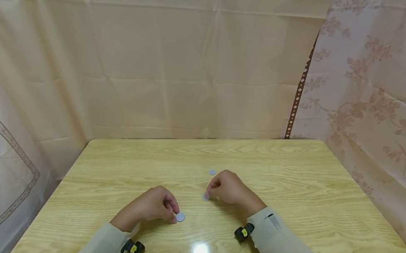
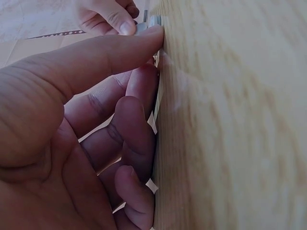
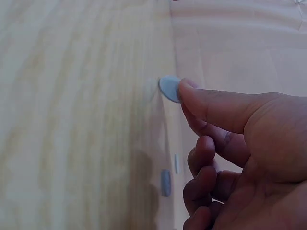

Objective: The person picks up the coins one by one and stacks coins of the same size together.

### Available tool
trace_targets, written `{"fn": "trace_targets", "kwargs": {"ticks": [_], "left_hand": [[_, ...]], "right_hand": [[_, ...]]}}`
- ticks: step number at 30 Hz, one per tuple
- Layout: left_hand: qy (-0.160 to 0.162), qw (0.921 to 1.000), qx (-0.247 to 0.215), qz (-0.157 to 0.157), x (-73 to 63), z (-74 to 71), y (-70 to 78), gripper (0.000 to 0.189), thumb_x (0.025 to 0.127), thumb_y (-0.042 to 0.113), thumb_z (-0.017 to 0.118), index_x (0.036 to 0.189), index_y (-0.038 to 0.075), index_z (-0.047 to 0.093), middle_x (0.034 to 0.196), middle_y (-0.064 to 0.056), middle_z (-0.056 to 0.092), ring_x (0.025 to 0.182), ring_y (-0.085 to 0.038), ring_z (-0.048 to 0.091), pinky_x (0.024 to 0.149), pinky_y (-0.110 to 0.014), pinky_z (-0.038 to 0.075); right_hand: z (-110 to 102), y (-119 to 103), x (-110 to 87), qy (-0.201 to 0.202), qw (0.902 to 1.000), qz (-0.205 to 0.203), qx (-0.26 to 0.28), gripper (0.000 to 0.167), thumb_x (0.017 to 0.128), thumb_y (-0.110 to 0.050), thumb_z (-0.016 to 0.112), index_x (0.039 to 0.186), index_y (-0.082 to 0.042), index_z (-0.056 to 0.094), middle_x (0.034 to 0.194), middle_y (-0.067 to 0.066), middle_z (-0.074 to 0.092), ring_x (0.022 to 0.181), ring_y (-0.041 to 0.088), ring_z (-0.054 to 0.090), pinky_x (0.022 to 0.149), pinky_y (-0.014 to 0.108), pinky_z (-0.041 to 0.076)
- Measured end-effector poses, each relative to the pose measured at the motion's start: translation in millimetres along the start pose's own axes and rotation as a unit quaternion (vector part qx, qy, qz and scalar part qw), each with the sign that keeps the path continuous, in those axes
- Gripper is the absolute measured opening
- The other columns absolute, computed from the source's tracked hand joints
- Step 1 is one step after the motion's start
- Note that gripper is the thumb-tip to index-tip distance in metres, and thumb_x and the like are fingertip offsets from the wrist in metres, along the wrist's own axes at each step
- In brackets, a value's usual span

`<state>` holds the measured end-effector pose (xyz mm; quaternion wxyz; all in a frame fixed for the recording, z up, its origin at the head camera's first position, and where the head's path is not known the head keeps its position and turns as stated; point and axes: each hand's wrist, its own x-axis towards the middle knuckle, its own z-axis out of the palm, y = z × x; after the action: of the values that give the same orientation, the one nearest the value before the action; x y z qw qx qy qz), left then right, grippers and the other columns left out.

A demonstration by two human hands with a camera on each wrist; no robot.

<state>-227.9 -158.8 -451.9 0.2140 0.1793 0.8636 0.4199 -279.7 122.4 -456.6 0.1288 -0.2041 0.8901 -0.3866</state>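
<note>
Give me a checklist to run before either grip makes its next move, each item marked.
1. Right grip has its disc: ok, thumb and finger pinch the right disc by its edge.
2. Left grip has its disc: ok, thumb and finger are at the edge of the left disc.
3. Left disc lifted clear of the table: cannot tell.
4. Far disc untouched: ok, it lies just beyond the right grip.
5. Grips clear of each other: ok, a gap shows between them in the head view.
</note>
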Motion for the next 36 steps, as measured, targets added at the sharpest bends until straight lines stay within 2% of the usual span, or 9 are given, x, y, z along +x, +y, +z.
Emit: {"fn": "trace_targets", "kwargs": {"ticks": [7,14,22,29,36], "left_hand": [[-0.002,1.0000,-0.001,-0.001,0.6,-0.5,-1.4,0.016,0.077,0.008,0.090,0.085,0.009,0.077,0.074,-0.002,0.070,0.066,-0.013,0.059,0.062,-0.028,0.051],[0.000,1.0000,-0.006,0.000,0.5,0.2,-0.6,0.017,0.076,0.008,0.091,0.085,0.008,0.077,0.074,-0.003,0.070,0.066,-0.013,0.059,0.062,-0.028,0.050],[-0.002,1.0000,-0.001,0.000,0.2,-0.1,-1.1,0.017,0.076,0.008,0.091,0.085,0.009,0.076,0.074,-0.002,0.069,0.066,-0.013,0.058,0.061,-0.028,0.049],[-0.002,1.0000,0.001,0.000,0.5,-0.4,-0.4,0.017,0.076,0.008,0.091,0.084,0.008,0.076,0.073,-0.002,0.069,0.066,-0.012,0.058,0.061,-0.027,0.049],[-0.002,1.0000,0.006,0.003,0.4,-0.6,0.2,0.016,0.077,0.008,0.091,0.084,0.009,0.077,0.073,-0.002,0.069,0.065,-0.012,0.058,0.061,-0.027,0.049]], "right_hand": [[-6.1,0.0,-0.9,0.005,0.9997,0.007,0.023,0.012,0.089,-0.022,0.083,0.078,-0.020,0.079,0.059,0.001,0.062,0.048,0.009,0.038,0.046,0.025,0.031],[-10.7,1.1,-0.6,-0.005,0.9992,0.005,0.040,0.012,0.090,-0.022,0.082,0.080,-0.016,0.080,0.071,0.009,0.073,0.047,0.007,0.034,0.045,0.024,0.030],[-13.7,-2.1,-2.3,-0.018,0.9989,0.006,0.042,0.012,0.090,-0.020,0.082,0.079,-0.016,0.080,0.073,0.008,0.073,0.049,0.009,0.034,0.048,0.025,0.030],[-16.7,-7.7,-5.9,-0.057,0.9973,-0.024,0.039,0.013,0.092,-0.015,0.077,0.080,-0.019,0.081,0.078,0.001,0.076,0.053,0.010,0.035,0.051,0.025,0.030],[-14.3,-9.9,-7.7,-0.143,0.9843,-0.088,0.054,0.018,0.093,-0.006,0.074,0.082,-0.017,0.081,0.076,0.001,0.074,0.054,0.007,0.038,0.052,0.022,0.032]]}}
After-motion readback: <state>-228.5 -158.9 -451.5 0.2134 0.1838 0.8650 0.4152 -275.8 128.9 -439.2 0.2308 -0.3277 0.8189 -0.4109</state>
